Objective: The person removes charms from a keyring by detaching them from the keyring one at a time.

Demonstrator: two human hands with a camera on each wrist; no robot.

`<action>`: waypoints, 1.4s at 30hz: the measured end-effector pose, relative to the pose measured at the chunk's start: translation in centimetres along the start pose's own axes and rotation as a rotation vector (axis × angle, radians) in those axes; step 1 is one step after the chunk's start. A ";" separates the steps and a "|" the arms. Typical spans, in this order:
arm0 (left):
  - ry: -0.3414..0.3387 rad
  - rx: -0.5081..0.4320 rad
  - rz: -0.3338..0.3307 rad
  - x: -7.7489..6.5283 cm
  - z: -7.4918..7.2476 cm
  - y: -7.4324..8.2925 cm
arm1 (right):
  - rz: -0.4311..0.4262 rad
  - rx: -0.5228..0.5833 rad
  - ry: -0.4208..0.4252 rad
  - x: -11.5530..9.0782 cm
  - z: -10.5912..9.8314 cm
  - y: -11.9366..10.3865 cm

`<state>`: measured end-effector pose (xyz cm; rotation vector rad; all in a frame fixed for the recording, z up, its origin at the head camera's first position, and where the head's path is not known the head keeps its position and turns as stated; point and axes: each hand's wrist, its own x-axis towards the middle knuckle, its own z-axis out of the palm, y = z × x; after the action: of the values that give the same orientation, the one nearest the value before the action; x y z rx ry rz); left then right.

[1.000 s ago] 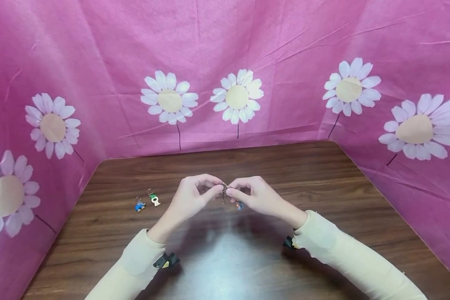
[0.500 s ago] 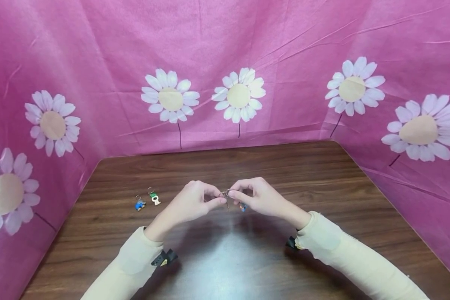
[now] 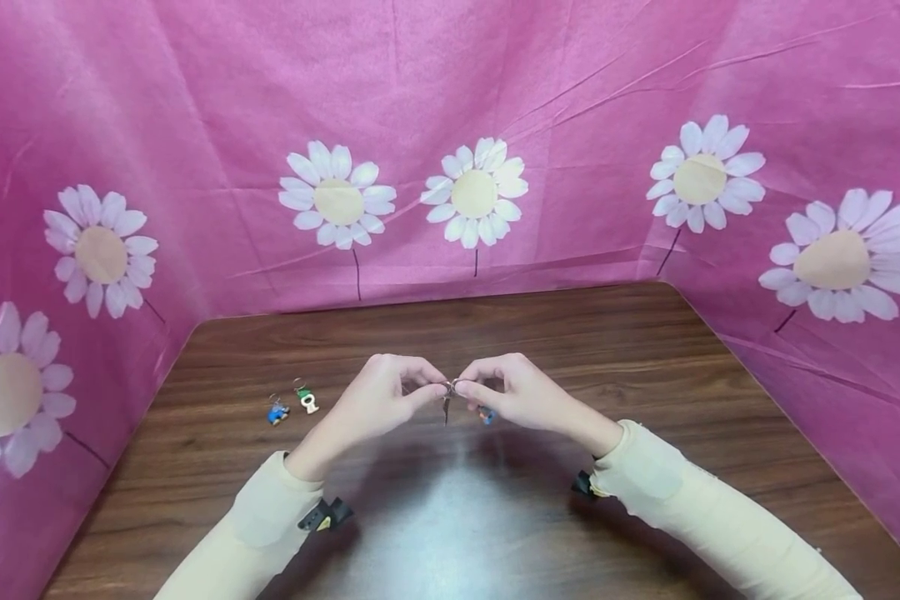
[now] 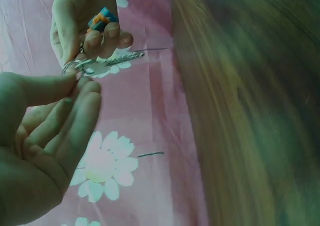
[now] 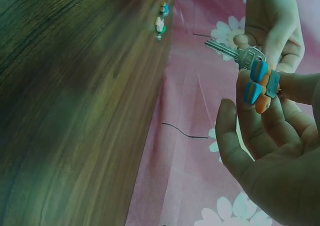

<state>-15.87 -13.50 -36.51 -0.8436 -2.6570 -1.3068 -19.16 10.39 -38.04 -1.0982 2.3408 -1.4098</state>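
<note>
My left hand [image 3: 386, 400] and right hand [image 3: 525, 398] meet fingertip to fingertip above the table. Between thumb and finger, the left hand pinches a silver key [image 5: 222, 48] close to its head; the exact contact is partly hidden. The key's blade points down in the head view. A metal split ring [image 4: 66, 67] sits at the key's head, and my right hand pinches it on the other side. From the right hand hangs a small blue and orange figure charm [image 5: 258, 80], below the fingers. Whether the ring passes through the key's hole cannot be told.
Two more keychains lie on the wooden table [image 3: 607, 350] to the left: a blue figure [image 3: 277, 413] and a green and white one [image 3: 309, 402], each with a ring. Pink cloth [image 3: 570, 83] with daisies surrounds the table's back and sides.
Both hands stay together over the table with small finger shifts. The key tilted half a second ago and now hangs straighter; the charm has shifted slightly right since the first frame.
</note>
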 end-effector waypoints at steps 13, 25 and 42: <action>0.081 -0.654 -0.266 -0.2 1.3 -0.5 | 0.000 -0.058 0.031 -0.1 0.7 -0.2; 0.135 -0.593 -0.258 -0.2 0.8 1.0 | -0.029 -0.187 0.052 -0.1 0.3 0.4; 0.022 -0.188 -0.221 -1.9 -0.6 -3.1 | 0.140 0.157 0.007 -0.7 -3.6 2.2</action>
<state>-15.90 -16.29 -38.86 -0.5589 -2.7052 -1.6265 -21.52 13.91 -38.09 -0.8713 2.2191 -1.5171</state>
